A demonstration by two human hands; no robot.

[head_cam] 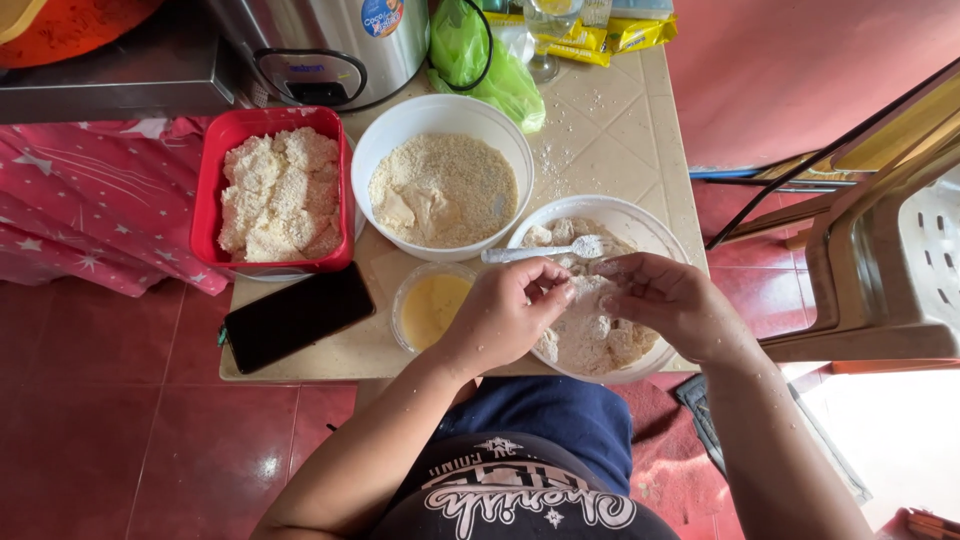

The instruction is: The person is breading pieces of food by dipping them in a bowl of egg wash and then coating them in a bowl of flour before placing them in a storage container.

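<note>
My left hand point(508, 312) and my right hand point(672, 302) meet over a white bowl point(640, 216) of floured meat pieces. Together they pinch one flour-coated piece point(592, 296) between the fingertips. A white spoon point(545, 251) rests on that bowl's far rim. Left of it stands a larger white bowl point(400, 125) of breadcrumbs with a coated piece in it. A small clear bowl of beaten egg point(432, 305) sits just left of my left hand. A red rectangular tub point(210, 190) holds several breaded pieces.
A black phone point(298, 315) lies at the table's near left corner. A steel cooker point(330, 45), a green plastic bag point(485, 60) and a glass point(547, 35) stand at the back. A plastic chair point(890, 270) is to the right, a pink starred cloth point(90, 200) to the left.
</note>
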